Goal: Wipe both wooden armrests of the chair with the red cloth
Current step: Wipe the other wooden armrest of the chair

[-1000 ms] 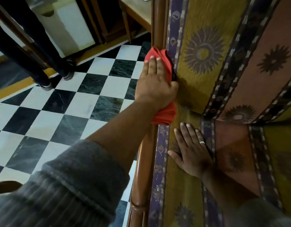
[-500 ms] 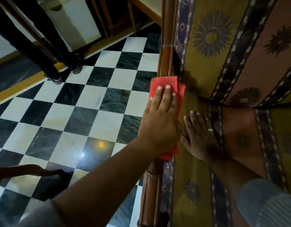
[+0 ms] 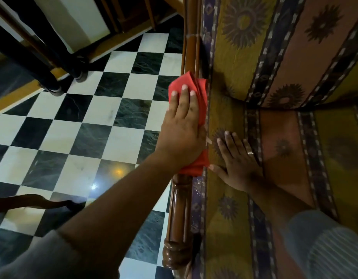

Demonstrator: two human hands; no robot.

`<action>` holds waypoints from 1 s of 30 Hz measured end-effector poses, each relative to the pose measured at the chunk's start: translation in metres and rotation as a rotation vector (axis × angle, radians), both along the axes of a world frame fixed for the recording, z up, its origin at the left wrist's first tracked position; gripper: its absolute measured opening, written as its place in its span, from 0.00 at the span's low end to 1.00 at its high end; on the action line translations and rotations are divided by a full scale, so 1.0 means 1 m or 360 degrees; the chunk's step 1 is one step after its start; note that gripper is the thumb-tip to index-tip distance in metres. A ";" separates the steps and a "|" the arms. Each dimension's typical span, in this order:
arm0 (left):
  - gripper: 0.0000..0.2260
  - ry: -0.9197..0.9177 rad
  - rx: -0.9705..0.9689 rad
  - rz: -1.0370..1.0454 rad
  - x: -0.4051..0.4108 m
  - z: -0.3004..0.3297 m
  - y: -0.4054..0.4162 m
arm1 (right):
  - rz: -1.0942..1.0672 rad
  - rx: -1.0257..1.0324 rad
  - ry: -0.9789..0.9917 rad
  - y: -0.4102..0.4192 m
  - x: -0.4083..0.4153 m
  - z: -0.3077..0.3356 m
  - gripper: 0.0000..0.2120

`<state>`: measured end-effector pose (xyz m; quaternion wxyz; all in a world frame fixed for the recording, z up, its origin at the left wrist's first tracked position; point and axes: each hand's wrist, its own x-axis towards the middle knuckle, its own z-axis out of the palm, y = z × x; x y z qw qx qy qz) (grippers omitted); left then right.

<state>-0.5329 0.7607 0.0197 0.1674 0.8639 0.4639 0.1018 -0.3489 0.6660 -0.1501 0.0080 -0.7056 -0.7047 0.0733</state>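
The chair's left wooden armrest (image 3: 179, 208) runs as a glossy brown turned rail from the bottom middle up to the top. My left hand (image 3: 182, 131) lies flat along it, pressing the red cloth (image 3: 196, 91), which wraps over the rail and shows beyond my fingertips and under my wrist. My right hand (image 3: 237, 160) rests palm down with fingers spread on the patterned seat cushion (image 3: 230, 218), just right of the rail, a ring on one finger. The other armrest is out of view.
Black and white chequered floor tiles (image 3: 83, 125) fill the left. Dark furniture legs (image 3: 53, 85) stand at the upper left. A curved dark wooden piece (image 3: 33, 200) juts in from the left edge. The chair's patterned backrest (image 3: 274, 47) rises at the upper right.
My left hand with the red cloth slid back along the armrest toward me over the past second. The right hand stayed flat on the seat cushion beside the rail.
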 end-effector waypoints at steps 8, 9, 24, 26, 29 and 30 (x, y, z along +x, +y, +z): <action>0.33 0.0106 0.0008 0.0012 -0.020 -0.006 -0.047 | -0.0001 -0.0054 0.0030 -0.005 -0.001 0.002 0.44; 0.33 0.0142 0.0032 -0.0008 -0.019 -0.006 -0.044 | 0.0000 -0.0052 0.0033 -0.004 -0.002 0.002 0.44; 0.37 0.0252 0.0098 -0.0055 -0.028 -0.007 -0.092 | -0.0049 -0.0175 0.0080 -0.014 -0.008 0.006 0.43; 0.36 0.0242 0.0020 -0.0070 -0.042 -0.008 -0.122 | -0.0117 -0.0254 0.0104 -0.022 -0.013 0.010 0.42; 0.37 0.0252 -0.0037 -0.0076 -0.052 -0.009 -0.145 | -0.0209 -0.0372 0.0143 -0.039 -0.024 0.022 0.42; 0.36 0.0226 -0.0060 -0.0071 -0.054 -0.008 -0.148 | -0.0255 -0.0430 0.0191 -0.045 -0.029 0.028 0.43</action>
